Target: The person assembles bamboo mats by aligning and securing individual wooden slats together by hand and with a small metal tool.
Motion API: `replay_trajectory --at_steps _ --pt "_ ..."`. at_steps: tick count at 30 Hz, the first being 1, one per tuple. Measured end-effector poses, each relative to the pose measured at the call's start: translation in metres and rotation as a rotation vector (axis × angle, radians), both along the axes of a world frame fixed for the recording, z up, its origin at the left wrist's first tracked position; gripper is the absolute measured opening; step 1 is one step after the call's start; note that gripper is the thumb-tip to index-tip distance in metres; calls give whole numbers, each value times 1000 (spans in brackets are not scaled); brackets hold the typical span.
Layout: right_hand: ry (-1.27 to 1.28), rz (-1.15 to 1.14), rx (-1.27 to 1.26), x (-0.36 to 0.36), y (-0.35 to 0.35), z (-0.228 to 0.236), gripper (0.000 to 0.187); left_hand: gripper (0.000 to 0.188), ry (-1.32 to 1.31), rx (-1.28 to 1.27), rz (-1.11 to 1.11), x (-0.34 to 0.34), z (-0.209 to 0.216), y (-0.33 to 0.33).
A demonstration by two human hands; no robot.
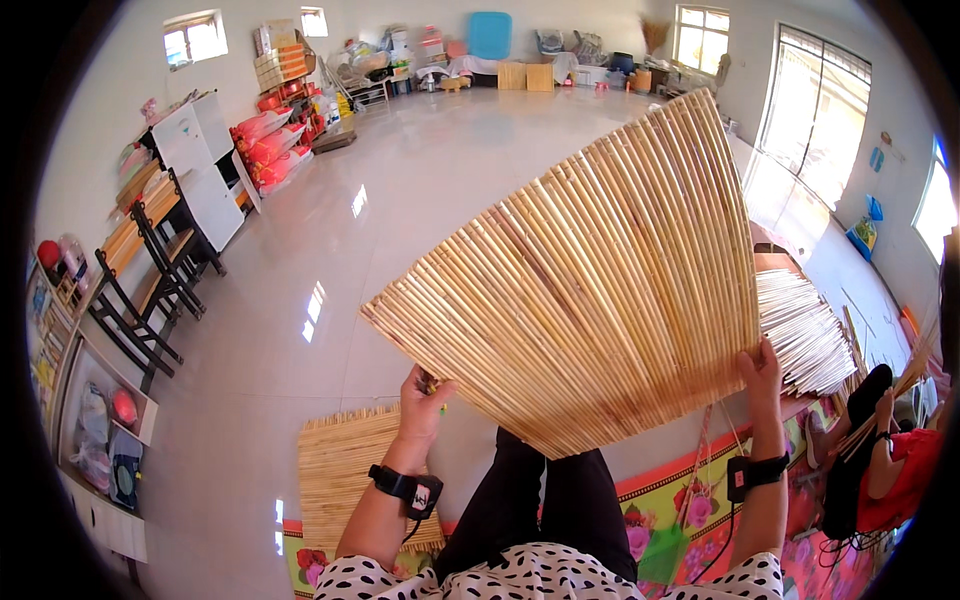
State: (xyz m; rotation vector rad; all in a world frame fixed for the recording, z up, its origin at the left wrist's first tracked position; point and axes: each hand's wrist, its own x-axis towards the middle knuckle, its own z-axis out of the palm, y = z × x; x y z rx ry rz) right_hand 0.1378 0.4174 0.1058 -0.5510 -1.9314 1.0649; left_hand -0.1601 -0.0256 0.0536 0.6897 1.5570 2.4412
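Note:
A large mat of reed stalks, laid side by side and joined, is held up tilted in front of me. My left hand is closed on its lower left edge, the thumb in front. At the lower right edge my right hand grips the same mat, its fingers partly hidden behind it. Both wrists wear black bands with small devices. Beneath my left forearm a second reed mat lies on the floor. A pile of pale reeds rests beyond my right hand.
A co-worker in red sits at the right with thin stalks in hand. A flowered floor sheet spreads around my legs. Wooden chairs and a white cabinet line the left wall. Bags and boxes stand along the far wall.

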Motion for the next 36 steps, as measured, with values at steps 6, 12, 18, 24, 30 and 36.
replay_trajectory --at_steps 6,12,18,24,30,36 --pt "-9 29 -62 -10 -21 68 37 19 -188 110 8 27 -9 13" --pt "15 -17 119 -27 -15 113 35 18 -289 22 44 40 -6 9" --pt "-142 90 179 -30 -20 140 35 20 -354 19 -63 59 -47 2" --pt "-380 -1 317 -31 -25 128 36 15 -503 -194 -296 91 -98 -23" --pt "-366 33 290 -46 -21 118 42 17 -55 -637 -312 96 -132 -70" --pt "-328 -8 304 -59 -11 105 42 15 459 -641 162 48 -4 -72"
